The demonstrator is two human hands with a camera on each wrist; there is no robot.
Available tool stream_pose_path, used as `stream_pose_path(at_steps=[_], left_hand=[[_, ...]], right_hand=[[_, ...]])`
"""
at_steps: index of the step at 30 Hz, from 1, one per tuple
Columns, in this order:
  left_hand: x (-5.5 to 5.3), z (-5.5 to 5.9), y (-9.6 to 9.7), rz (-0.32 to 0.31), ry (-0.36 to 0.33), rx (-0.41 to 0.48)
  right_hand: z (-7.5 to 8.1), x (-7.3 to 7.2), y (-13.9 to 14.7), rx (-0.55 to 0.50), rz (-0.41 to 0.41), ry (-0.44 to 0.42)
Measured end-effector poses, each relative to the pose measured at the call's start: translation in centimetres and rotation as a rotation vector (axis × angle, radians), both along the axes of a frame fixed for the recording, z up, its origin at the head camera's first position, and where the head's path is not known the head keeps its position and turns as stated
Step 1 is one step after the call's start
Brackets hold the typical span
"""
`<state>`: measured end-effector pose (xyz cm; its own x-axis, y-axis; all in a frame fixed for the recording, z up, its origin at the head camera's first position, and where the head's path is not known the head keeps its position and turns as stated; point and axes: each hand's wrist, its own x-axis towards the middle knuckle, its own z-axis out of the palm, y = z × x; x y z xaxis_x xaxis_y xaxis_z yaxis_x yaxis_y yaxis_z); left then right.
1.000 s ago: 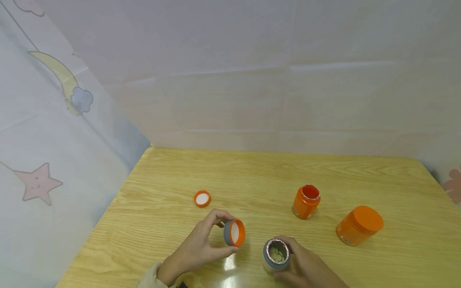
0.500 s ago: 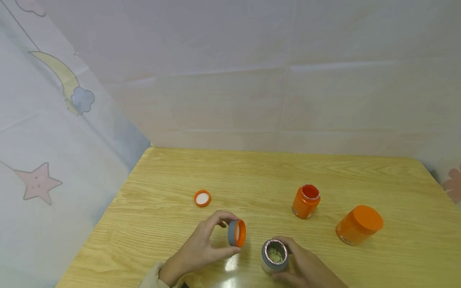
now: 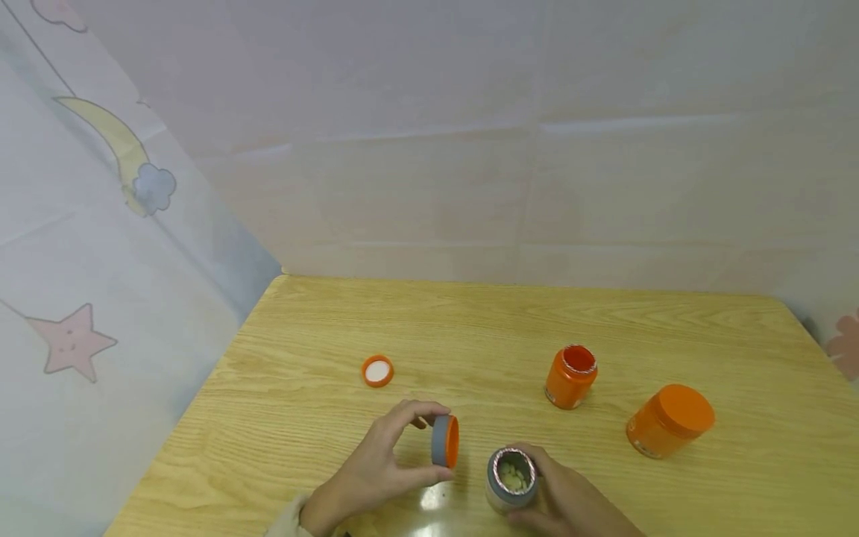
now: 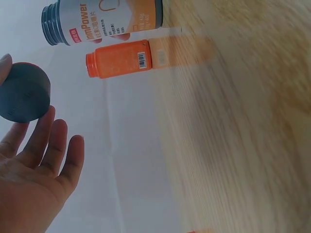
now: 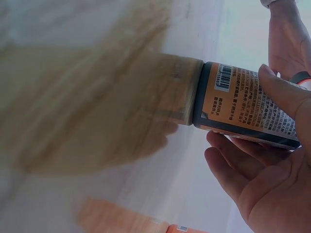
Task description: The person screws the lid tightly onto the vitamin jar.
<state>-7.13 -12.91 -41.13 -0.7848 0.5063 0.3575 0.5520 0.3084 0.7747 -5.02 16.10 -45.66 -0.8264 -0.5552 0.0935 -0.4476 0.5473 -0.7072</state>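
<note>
My left hand [image 3: 385,462] pinches a grey screw cap [image 3: 440,441] between thumb and fingers, held on edge above the table with its orange inside facing right. Beside it, my right hand [image 3: 564,488] grips a grey pill bottle [image 3: 499,498] that stands upright and uncapped. Pale tablets [image 3: 513,477] show inside its foil-ringed mouth. In the right wrist view the thumb and fingers wrap the bottle's printed orange label [image 5: 245,104]. The left wrist view shows the grey cap [image 4: 26,94] from its closed top, with the grey bottle [image 4: 109,19] beyond.
An open orange bottle [image 3: 569,379] stands behind my right hand. Farther right is a larger orange jar [image 3: 669,421] with its lid on. An orange cap [image 3: 377,371] lies inside-up on the wooden table [image 3: 322,328], beyond my left hand. A pale cloth backdrop [image 3: 429,186] rises behind.
My left hand has shifted slightly right and nearer, turning the grey cap so less of its white liner shows. The right hand and bottle have barely moved.
</note>
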Motion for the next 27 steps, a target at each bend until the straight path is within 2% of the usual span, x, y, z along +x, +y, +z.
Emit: stream_pose_path(at_steps=[8,15,18,23,27], left_hand=[[-0.19,-0.21,0.18,-0.024,0.093,0.008],[0.01,0.08,0.48,-0.004,0.068,-0.001],[-0.04,0.01,0.51,-0.007,0.104,0.002],[-0.22,-0.18,0.61,-0.022,0.149,0.018],[-0.20,-0.17,0.79,-0.042,0.162,0.034]], right_hand=[[0.09,-0.02,-0.06,0.016,-0.004,-0.020],[0.12,0.06,-0.06,0.009,-0.007,-0.028],[-0.06,0.06,-0.05,-0.008,0.001,0.025],[-0.43,0.15,-0.13,-0.053,0.024,0.165],[-0.58,0.28,-0.25,-0.080,0.035,0.177]])
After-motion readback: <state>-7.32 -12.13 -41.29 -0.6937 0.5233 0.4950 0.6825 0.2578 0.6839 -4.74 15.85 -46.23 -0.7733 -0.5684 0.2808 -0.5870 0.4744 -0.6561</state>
